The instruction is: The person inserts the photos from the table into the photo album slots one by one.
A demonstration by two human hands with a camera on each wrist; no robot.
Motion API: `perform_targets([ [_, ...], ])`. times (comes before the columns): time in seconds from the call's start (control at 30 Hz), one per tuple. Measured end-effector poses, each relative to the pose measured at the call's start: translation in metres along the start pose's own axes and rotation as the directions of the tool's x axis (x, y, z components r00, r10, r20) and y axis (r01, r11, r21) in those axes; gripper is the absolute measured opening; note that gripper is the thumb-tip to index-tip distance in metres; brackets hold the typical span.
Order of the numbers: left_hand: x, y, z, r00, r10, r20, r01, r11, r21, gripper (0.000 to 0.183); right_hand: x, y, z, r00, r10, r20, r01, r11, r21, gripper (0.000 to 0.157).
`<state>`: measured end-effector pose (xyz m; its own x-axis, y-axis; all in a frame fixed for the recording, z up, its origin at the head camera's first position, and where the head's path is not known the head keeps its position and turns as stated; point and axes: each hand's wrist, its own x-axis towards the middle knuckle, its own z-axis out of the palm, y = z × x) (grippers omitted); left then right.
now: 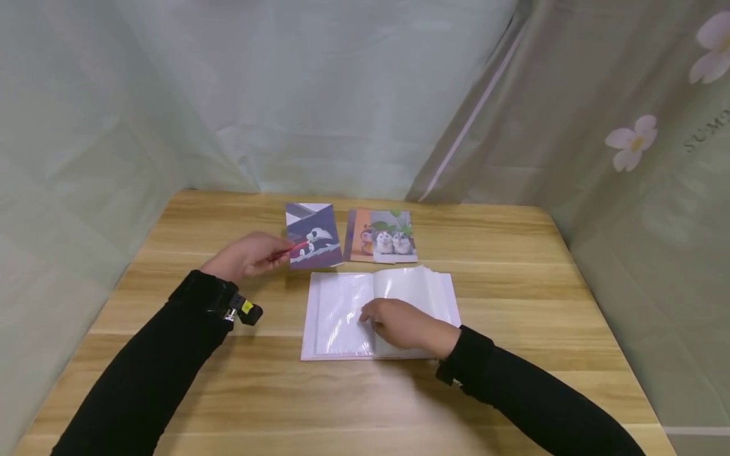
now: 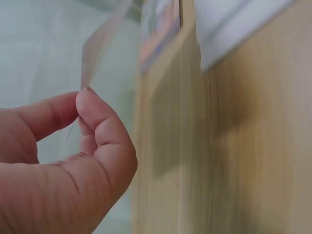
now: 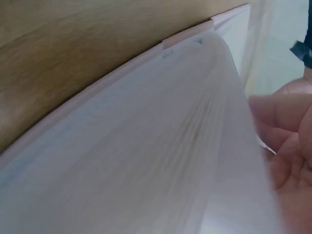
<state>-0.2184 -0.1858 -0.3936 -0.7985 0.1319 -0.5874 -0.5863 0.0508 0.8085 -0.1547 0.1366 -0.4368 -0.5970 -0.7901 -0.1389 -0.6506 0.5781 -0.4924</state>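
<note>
My left hand point(image 1: 259, 253) pinches a picture card point(image 1: 313, 237), dark purple with a white figure and a red streak, between thumb and fingertips. In the left wrist view that card point(image 2: 100, 46) stands thin and blurred above my thumb, raised off the table. A photo album point(image 1: 345, 316) with clear pocket pages lies spread in front of me. My right hand point(image 1: 402, 323) is over its middle, fingers bent, fingertips at the inner edge of the left page. In the right wrist view a raised page point(image 3: 234, 161) partly covers the fingers; I cannot tell whether they pinch it.
Behind the album several overlapping cards lie on the table, the top card point(image 1: 393, 244) showing two white hamsters under green leaves, an orange card point(image 1: 360, 237) partly beneath it. The wooden table point(image 1: 513, 285) meets pale curtains point(image 1: 342, 95) at its back and sides.
</note>
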Motion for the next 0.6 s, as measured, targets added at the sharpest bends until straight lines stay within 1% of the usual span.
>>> perform_targets([
  [0.1, -0.005, -0.004, 0.013, 0.999, 0.016, 0.041, -0.015, 1.000, -0.019, 0.026, 0.001, 0.002, -0.002, 0.997, 0.045, -0.064, -0.040, 0.996, 0.081, 0.024],
  [0.2, -0.009, -0.008, 0.028, 0.997, 0.035, 0.065, -0.035, 0.999, -0.009, 0.029, 0.001, 0.005, -0.008, 0.987, 0.111, -0.116, -0.090, 0.980, 0.178, 0.024],
  [0.3, -0.010, -0.012, 0.042, 0.995, 0.052, 0.087, -0.050, 0.999, -0.015, 0.030, -0.001, 0.009, -0.017, 0.976, 0.170, -0.140, -0.132, 0.961, 0.244, 0.023],
  [0.4, -0.011, -0.017, 0.054, 0.990, 0.064, 0.123, -0.061, 0.998, -0.026, 0.028, -0.001, 0.018, -0.025, 0.965, 0.224, -0.134, -0.173, 0.934, 0.313, 0.020],
  [0.43, -0.011, -0.018, 0.058, 0.989, 0.067, 0.132, -0.063, 0.998, -0.031, 0.026, 0.000, 0.022, -0.028, 0.962, 0.245, -0.124, -0.187, 0.915, 0.357, 0.020],
  [0.47, -0.011, -0.020, 0.062, 0.987, 0.072, 0.143, -0.068, 0.997, -0.029, 0.025, 0.001, 0.026, -0.031, 0.956, 0.271, -0.111, -0.203, 0.887, 0.414, 0.021],
  [0.5, -0.012, -0.022, 0.065, 0.986, 0.076, 0.149, -0.073, 0.997, -0.026, 0.024, 0.002, 0.028, -0.033, 0.949, 0.300, -0.098, -0.219, 0.851, 0.478, 0.022],
  [0.57, -0.014, -0.023, 0.071, 0.986, 0.082, 0.148, -0.079, 0.997, -0.022, 0.021, 0.006, 0.033, -0.039, 0.930, 0.360, -0.075, -0.245, 0.759, 0.603, 0.025],
  [0.6, -0.015, -0.024, 0.074, 0.985, 0.087, 0.150, -0.086, 0.996, -0.018, 0.021, 0.008, 0.034, -0.042, 0.917, 0.393, -0.066, -0.253, 0.702, 0.666, 0.026],
])
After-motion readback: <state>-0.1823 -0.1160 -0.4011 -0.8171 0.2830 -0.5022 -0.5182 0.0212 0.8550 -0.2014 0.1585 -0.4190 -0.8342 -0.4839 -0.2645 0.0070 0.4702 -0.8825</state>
